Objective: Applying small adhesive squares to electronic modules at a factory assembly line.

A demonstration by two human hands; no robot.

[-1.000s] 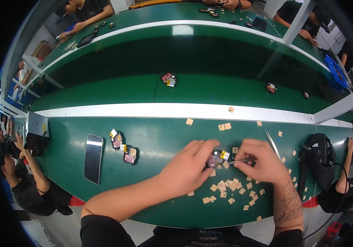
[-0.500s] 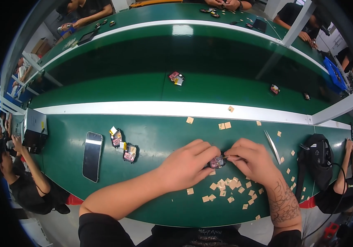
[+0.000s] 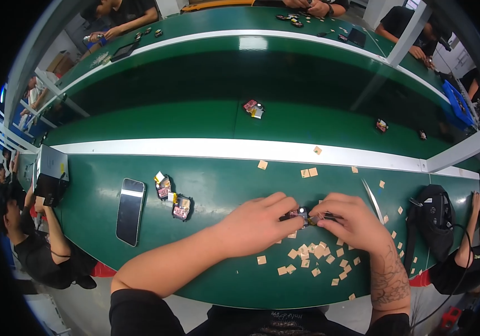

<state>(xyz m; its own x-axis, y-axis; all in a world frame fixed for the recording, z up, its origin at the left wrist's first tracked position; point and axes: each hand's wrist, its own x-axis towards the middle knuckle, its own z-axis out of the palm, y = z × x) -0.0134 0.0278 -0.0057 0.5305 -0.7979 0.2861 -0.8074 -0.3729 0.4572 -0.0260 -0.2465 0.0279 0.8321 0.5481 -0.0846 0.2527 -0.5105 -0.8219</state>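
A small black-cased electronic module [image 3: 298, 213] with a circuit board lies between my hands above the green bench. My left hand [image 3: 261, 224] is closed around its left side, thumb and fingers gripping the case. Pinched at the module's right end, my right hand [image 3: 358, 224] has its fingers on a small part there, partly hidden by them. Just below my hands lies a loose scatter of small tan square pads [image 3: 307, 252]. To the left, two opened modules [image 3: 181, 207] rest with boards and silvery-yellow pieces showing.
A smartphone [image 3: 131, 213] lies at left, near a grey box-shaped device [image 3: 52, 168]. Tweezers [image 3: 372, 200] and a black bag [image 3: 434, 215] are at right. A white rail [image 3: 206, 147] crosses beyond my hands, with more modules [image 3: 254, 109] behind it. Co-workers sit around.
Both hands have tightened in around the module, and my right fingers have shifted onto its right end. The module looks turned, with a dark part now extending rightward. The view has shifted slightly.
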